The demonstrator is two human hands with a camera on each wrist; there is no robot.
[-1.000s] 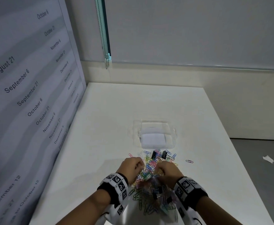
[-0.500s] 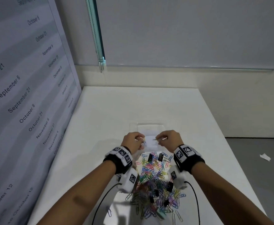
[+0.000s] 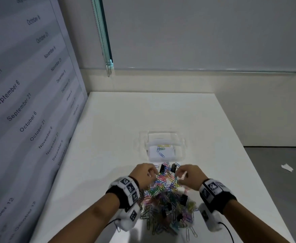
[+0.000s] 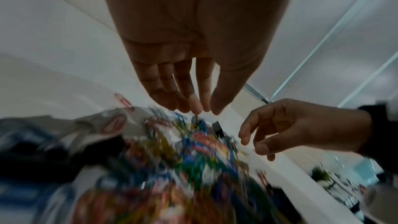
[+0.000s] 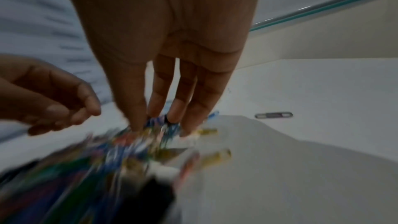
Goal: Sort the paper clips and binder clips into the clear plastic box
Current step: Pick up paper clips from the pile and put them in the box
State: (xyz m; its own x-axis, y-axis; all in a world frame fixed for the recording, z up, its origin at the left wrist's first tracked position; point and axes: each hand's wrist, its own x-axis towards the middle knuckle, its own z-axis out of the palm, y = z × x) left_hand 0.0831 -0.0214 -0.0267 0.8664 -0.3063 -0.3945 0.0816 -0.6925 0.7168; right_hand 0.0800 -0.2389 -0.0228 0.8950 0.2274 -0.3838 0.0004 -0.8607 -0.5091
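Observation:
A clear plastic box stands mid-table with several paper clips in it. Just in front lies a heap of coloured paper clips mixed with black binder clips. Both hands hover over the heap's far edge. My left hand points down with fingertips bunched at the top of the heap; blur hides whether they pinch a clip. My right hand reaches down with straight fingers touching the clips and grips nothing that I can see.
A printed date banner walls the table's left side. One loose paper clip lies right of the heap, others near the front edge. The table's right edge drops to a grey floor with a paper scrap.
Both hands went from the heap to the box, where paper clips now lie, and have come back down to the heap's far edge.

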